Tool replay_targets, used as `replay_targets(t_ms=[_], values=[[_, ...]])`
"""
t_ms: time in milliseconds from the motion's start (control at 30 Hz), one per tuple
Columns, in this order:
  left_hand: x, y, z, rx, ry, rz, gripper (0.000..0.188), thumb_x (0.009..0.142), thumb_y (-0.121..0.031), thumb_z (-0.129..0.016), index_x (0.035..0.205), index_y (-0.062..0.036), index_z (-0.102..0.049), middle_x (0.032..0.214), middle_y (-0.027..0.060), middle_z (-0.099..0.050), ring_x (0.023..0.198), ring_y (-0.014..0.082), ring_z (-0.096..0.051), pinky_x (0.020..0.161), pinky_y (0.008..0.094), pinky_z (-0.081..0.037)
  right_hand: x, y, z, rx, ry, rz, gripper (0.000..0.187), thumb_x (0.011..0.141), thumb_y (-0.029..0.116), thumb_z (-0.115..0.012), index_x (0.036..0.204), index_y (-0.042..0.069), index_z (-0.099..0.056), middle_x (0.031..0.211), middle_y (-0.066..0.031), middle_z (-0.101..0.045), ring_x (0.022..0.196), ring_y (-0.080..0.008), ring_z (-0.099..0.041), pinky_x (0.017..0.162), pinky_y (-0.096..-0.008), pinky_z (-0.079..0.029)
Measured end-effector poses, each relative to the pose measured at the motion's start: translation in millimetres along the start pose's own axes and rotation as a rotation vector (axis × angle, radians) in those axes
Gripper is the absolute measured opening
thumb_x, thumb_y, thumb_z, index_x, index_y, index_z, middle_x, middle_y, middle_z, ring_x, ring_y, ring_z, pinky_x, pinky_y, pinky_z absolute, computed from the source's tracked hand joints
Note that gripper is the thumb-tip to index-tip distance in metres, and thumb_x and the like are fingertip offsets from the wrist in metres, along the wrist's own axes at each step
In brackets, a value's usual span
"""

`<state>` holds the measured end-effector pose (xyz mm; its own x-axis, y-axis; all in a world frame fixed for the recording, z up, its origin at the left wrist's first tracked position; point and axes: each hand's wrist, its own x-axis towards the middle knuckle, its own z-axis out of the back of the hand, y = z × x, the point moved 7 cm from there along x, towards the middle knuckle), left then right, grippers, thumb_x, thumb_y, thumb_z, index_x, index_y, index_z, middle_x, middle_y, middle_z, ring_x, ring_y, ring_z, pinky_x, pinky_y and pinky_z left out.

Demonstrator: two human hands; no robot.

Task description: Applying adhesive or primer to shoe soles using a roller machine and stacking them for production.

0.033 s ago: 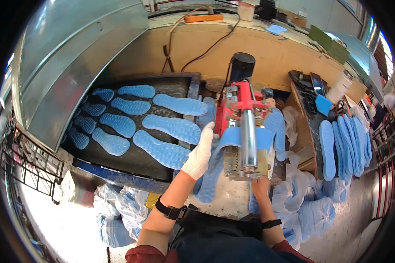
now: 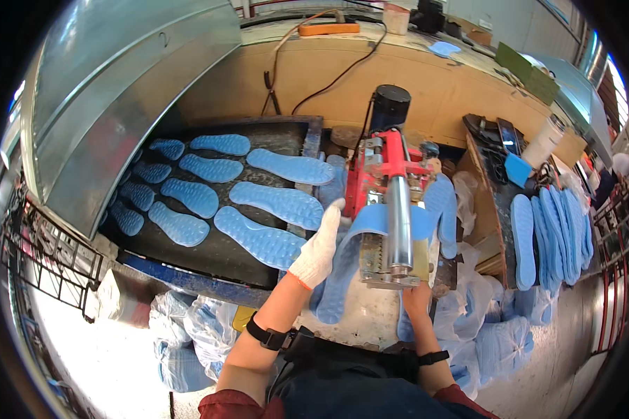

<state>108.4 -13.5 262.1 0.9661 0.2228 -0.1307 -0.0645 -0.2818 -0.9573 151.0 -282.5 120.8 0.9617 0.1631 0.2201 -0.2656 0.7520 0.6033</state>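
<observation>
My left hand [image 2: 318, 250], in a white knit glove with an orange cuff edge, is open with its fingers stretched upward. It is between the blue insoles on the dark belt and a blue insole [image 2: 372, 218] that curves through a red press machine [image 2: 391, 157] with a metal roller [image 2: 399, 230]. Whether the glove touches that insole, I cannot tell. Bare, my right hand [image 2: 417, 299] reaches below the machine's front right corner, and its fingers are hidden there. Another insole [image 2: 330, 300] hangs or lies below the machine's left side. The nearest belt insole [image 2: 258, 237] almost meets my glove.
Several dimpled insoles lie in rows on the dark conveyor belt [image 2: 248, 269] at left, under a metal hood [image 2: 129, 98]. At right, a side table holds a row of upright insoles [image 2: 552, 234], a blue box [image 2: 517, 170] and a bottle [image 2: 542, 138]. Plastic bags of insoles [image 2: 503, 346] stand below.
</observation>
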Motion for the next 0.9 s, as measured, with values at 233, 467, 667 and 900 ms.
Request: replay_targets(t_ms=[233, 467, 667, 900], values=[[-29, 4, 22, 0.110, 0.283, -0.007, 0.058, 0.098, -0.038, -0.042, 0.141, -0.0002, -0.031, 0.135, 0.0156, -0.047, 0.123, 0.0216, -0.046, 0.104, 0.0322, -0.036, -2, -5, 0, 0.133, -0.070, 0.087, 0.021, 0.077, 0.003, -0.055, 0.096, 0.005, -0.062, 0.087, -0.0195, -0.062, 0.083, -0.0412, -0.060, 0.070, -0.0455, -0.047], [-63, -15, 34, -0.010, 0.276, 0.233, 0.058, 0.095, -0.028, -0.052, 0.139, 0.0032, -0.030, 0.134, 0.0190, -0.047, 0.123, 0.0269, -0.047, 0.104, 0.0356, -0.035, -2, -1, 2, 0.217, -0.060, 0.070, 0.017, 0.077, 0.005, -0.054, 0.089, 0.000, -0.065, 0.085, -0.0193, -0.066, 0.085, -0.0383, -0.063, 0.076, -0.0433, -0.048], [-7, -62, 45, -0.510, 0.222, 0.139, 0.047, 0.100, -0.035, -0.037, 0.133, -0.0021, -0.041, 0.128, 0.0100, -0.052, 0.117, 0.0231, -0.051, 0.102, 0.0374, -0.040, -9, -43, -23, 0.265, -0.029, -0.030, 0.022, 0.078, 0.013, -0.060, 0.097, 0.002, -0.064, 0.093, -0.0154, -0.067, 0.090, -0.0363, -0.062, 0.082, -0.0443, -0.047], [176, -98, 112, -0.749, -0.449, -0.133, 0.050, 0.098, -0.039, -0.041, 0.129, -0.0003, -0.045, 0.131, 0.0105, -0.052, 0.117, 0.0272, -0.053, 0.098, 0.0415, -0.044, -17, -72, -37, 0.343, -0.002, -0.033, 0.029, 0.081, 0.017, -0.061, 0.106, 0.004, -0.063, 0.106, -0.0149, -0.065, 0.098, -0.0328, -0.061, 0.085, -0.0463, -0.047]])
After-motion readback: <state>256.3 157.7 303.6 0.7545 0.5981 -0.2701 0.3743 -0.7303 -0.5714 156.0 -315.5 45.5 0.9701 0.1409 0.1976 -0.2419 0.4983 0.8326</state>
